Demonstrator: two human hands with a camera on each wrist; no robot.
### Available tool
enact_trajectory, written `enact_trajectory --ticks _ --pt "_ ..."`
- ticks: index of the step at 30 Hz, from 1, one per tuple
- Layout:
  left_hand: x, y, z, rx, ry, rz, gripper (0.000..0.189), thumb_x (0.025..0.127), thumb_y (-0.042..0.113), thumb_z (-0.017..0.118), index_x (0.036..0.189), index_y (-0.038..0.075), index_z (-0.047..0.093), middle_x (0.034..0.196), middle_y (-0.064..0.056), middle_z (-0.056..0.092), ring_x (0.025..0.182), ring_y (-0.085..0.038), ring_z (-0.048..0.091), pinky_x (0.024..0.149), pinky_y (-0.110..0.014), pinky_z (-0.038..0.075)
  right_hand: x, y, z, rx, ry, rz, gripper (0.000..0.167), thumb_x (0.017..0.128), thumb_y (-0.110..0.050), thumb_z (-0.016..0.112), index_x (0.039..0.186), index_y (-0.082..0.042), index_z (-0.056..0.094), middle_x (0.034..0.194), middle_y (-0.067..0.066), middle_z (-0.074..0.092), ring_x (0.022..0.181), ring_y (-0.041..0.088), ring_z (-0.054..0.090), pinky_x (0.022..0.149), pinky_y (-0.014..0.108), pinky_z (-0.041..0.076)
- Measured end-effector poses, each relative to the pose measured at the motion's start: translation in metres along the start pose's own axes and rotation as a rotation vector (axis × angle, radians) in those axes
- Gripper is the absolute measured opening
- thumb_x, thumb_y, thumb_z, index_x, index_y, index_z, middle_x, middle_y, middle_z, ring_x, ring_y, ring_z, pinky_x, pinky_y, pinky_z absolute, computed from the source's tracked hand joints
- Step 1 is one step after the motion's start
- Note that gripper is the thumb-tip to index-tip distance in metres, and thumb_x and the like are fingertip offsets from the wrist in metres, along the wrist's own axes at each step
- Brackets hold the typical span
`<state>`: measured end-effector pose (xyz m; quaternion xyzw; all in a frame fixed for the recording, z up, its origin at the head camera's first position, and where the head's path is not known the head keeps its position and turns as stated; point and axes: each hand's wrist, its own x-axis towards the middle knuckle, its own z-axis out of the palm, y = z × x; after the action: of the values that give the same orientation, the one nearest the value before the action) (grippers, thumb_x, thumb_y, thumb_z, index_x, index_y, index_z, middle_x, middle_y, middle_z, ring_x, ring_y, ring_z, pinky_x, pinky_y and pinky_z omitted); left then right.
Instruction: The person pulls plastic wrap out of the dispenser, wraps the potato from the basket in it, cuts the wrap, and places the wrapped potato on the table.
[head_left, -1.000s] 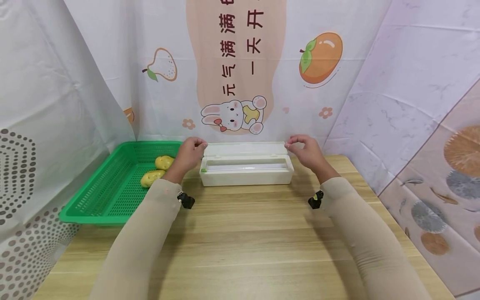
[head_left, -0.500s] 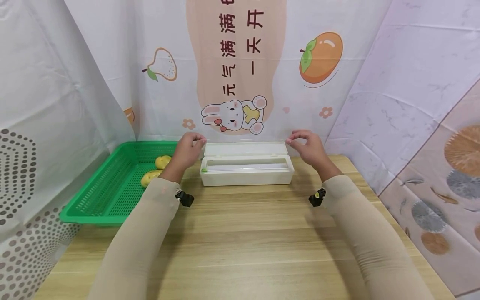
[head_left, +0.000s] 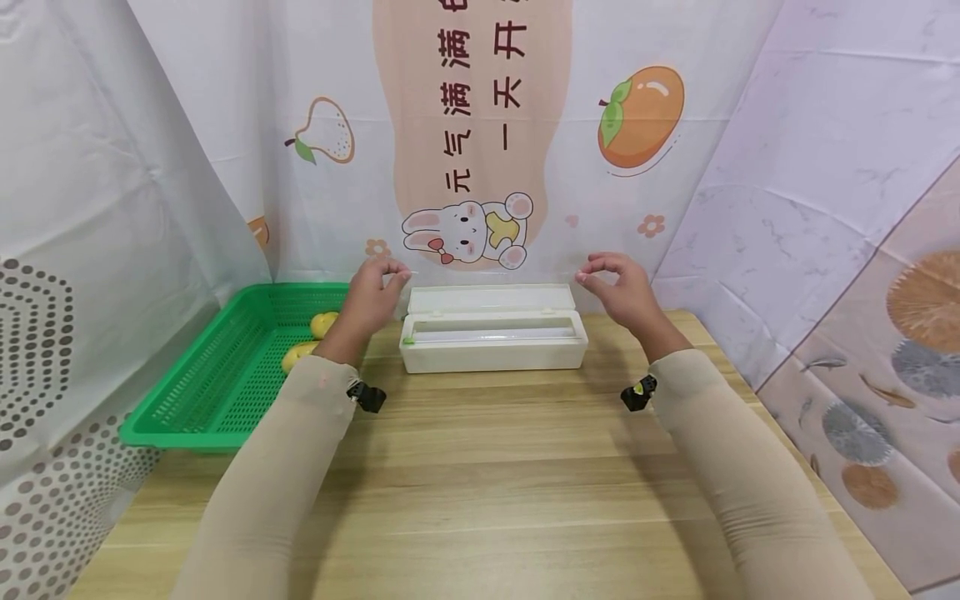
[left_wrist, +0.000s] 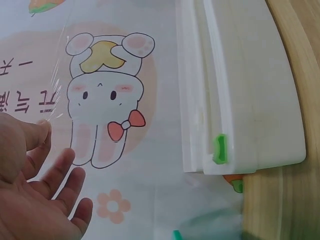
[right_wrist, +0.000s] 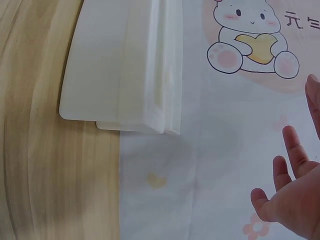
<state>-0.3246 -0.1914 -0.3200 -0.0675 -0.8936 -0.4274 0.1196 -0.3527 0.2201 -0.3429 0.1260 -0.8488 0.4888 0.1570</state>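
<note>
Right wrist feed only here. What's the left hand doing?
Observer: Left hand pinches clear film between thumb and finger, above and behind the white box.
Operator: Anything on the box's left end?
Observer: Yes, a small green piece, near the corner.
Operator: And farther left on the table?
Observer: Green basket with yellow potatoes in it, at least two, partly hidden by the left arm.

Both arms (head_left: 266, 483) stretch forward, left grip (head_left: 373, 293) and right grip (head_left: 621, 292) raised and pinching, well apart.
</note>
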Motion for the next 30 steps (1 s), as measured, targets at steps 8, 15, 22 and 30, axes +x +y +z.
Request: enact_trajectory --ticks 8,15,22,30 --pt "0.0 0.006 -0.006 -0.016 0.005 0.025 0.028 0.109 0.028 0.053 0.118 0.003 0.063 0.141 -0.015 0.053 0.146 -0.032 0.041 0.122 -0.056 0.032 0.0 -0.008 -0.004 -0.001 0.011 -0.007 0.028 0.095 -0.029 0.077 0.102 -0.002 0.075 0.141 0.015 0.06 0.139 0.031 0.048 0.122 0.056 0.029" --pt "0.002 0.007 -0.01 -0.01 0.025 0.075 0.026 0.109 0.025 0.054 0.116 0.001 0.063 0.149 -0.019 0.049 0.157 -0.034 0.026 0.127 -0.054 0.023 -0.001 -0.015 -0.008 -0.003 0.012 -0.012 0.029 0.096 -0.03 0.076 0.104 -0.002 0.075 0.142 0.016 0.06 0.14 0.031 0.047 0.123 0.056 0.028" --pt "0.001 0.013 -0.014 -0.011 0.045 0.116 0.027 0.109 0.026 0.055 0.114 0.001 0.063 0.136 -0.016 0.054 0.14 -0.032 0.044 0.122 -0.053 0.032 -0.001 -0.023 -0.013 0.006 0.016 -0.009 0.032 0.096 -0.032 0.076 0.105 -0.001 0.075 0.141 0.014 0.06 0.141 0.03 0.046 0.124 0.056 0.026" --pt "-0.001 0.019 -0.018 -0.01 0.055 0.093 0.028 0.109 0.026 0.055 0.117 0.0 0.061 0.14 -0.016 0.051 0.138 -0.033 0.045 0.12 -0.055 0.034 -0.002 -0.033 -0.018 0.003 0.015 0.012 0.031 0.096 -0.034 0.076 0.105 -0.004 0.075 0.143 0.012 0.06 0.143 0.028 0.045 0.125 0.056 0.024"
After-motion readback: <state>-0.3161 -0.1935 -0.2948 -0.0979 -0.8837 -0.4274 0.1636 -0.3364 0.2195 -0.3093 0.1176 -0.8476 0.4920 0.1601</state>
